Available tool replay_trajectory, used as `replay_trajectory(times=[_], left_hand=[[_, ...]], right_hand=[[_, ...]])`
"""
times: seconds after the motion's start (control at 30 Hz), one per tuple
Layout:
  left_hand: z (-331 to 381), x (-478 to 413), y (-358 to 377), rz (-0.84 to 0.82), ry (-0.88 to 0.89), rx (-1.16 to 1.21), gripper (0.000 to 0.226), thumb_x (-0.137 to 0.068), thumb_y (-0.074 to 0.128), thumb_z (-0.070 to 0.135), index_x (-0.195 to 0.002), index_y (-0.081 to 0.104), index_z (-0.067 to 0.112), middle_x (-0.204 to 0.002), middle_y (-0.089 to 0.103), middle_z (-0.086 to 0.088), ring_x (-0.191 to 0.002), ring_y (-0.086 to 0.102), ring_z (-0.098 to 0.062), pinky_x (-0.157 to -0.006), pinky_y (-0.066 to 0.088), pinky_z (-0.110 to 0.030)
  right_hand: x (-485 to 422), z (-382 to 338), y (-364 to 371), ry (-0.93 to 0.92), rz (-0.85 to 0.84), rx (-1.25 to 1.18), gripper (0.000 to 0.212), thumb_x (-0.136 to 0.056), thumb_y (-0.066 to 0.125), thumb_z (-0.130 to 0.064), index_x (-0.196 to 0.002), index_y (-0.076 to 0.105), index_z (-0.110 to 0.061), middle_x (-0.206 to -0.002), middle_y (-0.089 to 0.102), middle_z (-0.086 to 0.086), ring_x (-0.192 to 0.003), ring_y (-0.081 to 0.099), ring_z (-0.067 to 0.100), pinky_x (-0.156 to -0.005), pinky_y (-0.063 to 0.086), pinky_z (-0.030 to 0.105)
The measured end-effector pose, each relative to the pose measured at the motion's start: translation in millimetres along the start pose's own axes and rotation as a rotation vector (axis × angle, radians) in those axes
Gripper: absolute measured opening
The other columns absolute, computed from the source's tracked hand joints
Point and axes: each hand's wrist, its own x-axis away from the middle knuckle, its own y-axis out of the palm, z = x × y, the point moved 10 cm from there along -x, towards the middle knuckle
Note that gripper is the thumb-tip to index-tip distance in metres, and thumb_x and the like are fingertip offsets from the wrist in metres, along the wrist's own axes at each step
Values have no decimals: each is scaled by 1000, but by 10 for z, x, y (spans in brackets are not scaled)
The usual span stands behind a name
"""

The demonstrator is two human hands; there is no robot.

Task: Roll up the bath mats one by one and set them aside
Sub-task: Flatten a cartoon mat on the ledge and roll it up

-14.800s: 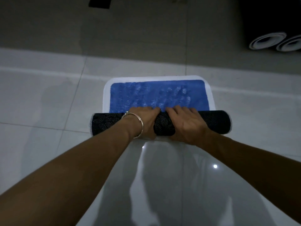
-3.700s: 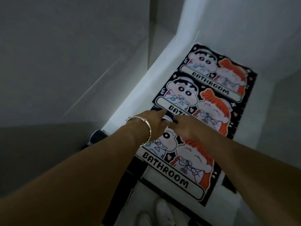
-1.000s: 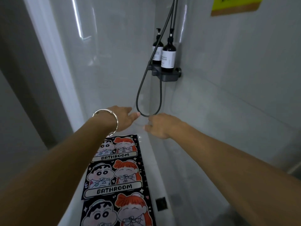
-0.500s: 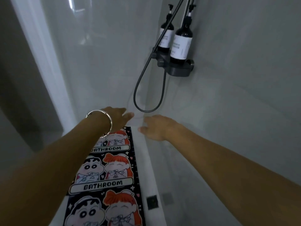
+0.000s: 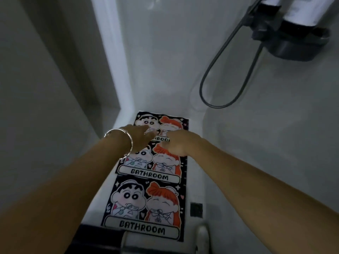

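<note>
Fingers [image 5: 153,133] of the left hand [image 5: 139,134] stretched out loosely, those of the right hand [image 5: 177,143] bent down a little, gripping nothing on either side. Dropped within the last half second from mid-air, level with the loop of the shower hose [image 5: 205,96], to low over the far end of the cartoon bath mat [image 5: 146,198], close together above its last picture panel; whether already touching the pile, impossible to tell. Mat itself unchanged: flat and fully unrolled, lying lengthwise along the white shower curb [image 5: 195,171], far short edge close to the curb's far end by the wall, near short edge at the bottom of the view, right long edge near a small black square [image 5: 196,209] set in the surface. Judged from this: reach done, rolling of this mat about to begin at the far edge and run back toward the body, no turn made so far. Next likely needed: both hands tucking the far short edge over evenly. Narrow curb, so some risk of a skewed roll slipping off a long edge.
</note>
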Motion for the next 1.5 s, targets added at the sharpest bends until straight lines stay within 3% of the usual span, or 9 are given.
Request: replay_trajectory(times=[0.13,0.3,0.5,0.6,0.9,1.07,1.17,1.27,1.5], left_hand=[[-325,-229,180,14,-168,78,59,-96,22,59,-147,25,30,-148,37,-13,-134,38,-32,-109,32,-39],[-477,-695,822,-29,-319,108,58,-97,19,56,-149,21,28,-150,35,-11,-135,36,-30,-107,32,-39],[-606,-1607,2226,-127,-289,47,47,-100,23,47,-142,31,27,-121,57,-8,-111,56,-25,-93,48,-43],[-1008,-2175,2938,-40,-372,74,52,-98,27,50,-145,25,27,-138,45,-7,-120,50,-29,-94,47,-47],[-2107,-3478,5243,-68,-485,126,65,-96,33,53,-150,14,22,-153,25,-10,-135,34,-33,-106,36,-50],[-2521,-3747,6477,-153,-526,152,66,-96,33,52,-150,12,22,-151,28,-11,-132,37,-35,-104,37,-50],[-2805,-3845,7078,-192,-576,175,69,-95,36,52,-151,9,22,-151,27,-12,-134,34,-34,-106,36,-51],[-3085,-3967,7354,-142,-642,255,72,-95,42,48,-151,9,17,-150,25,-17,-135,32,-36,-107,34,-50],[-3703,-4044,7588,109,-837,615,82,-90,54,42,-150,6,16,-149,20,-19,-136,26,-38,-107,31,-50]], right_hand=[[-561,-165,41,-162,-35,-15,50,-98,35,-48,-132,46,-13,-129,54,13,-104,54,26,-72,41,31],[-1202,-120,622,-274,-157,-21,61,-98,34,-52,-144,36,-12,-144,43,13,-128,45,30,-102,41,38],[-2094,240,1885,-274,-246,-92,55,-98,37,-49,-141,39,-14,-139,47,13,-120,50,30,-97,44,38],[-2636,545,2721,-236,-280,-131,49,-98,39,-47,-134,46,-14,-127,56,10,-113,55,26,-88,44,33],[-4086,736,5021,-261,-312,-116,53,-97,41,-46,-138,42,-12,-137,49,11,-119,50,26,-92,43,32],[-4646,763,6160,-273,-336,-173,24,-96,44,-38,-83,50,-19,-99,50,3,-77,48,16,-71,45,25],[-4896,833,6679,-260,-335,-150,30,-97,46,-39,-101,55,-11,-97,47,2,-87,50,21,-76,43,26],[-5082,794,6963,-258,-282,-92,29,-96,48,-39,-79,48,-16,-80,46,0,-85,50,22,-70,42,30],[-5412,173,6960,-388,-274,134,55,-95,47,-46,-138,41,-11,-142,35,14,-127,40,33,-104,36,41]])
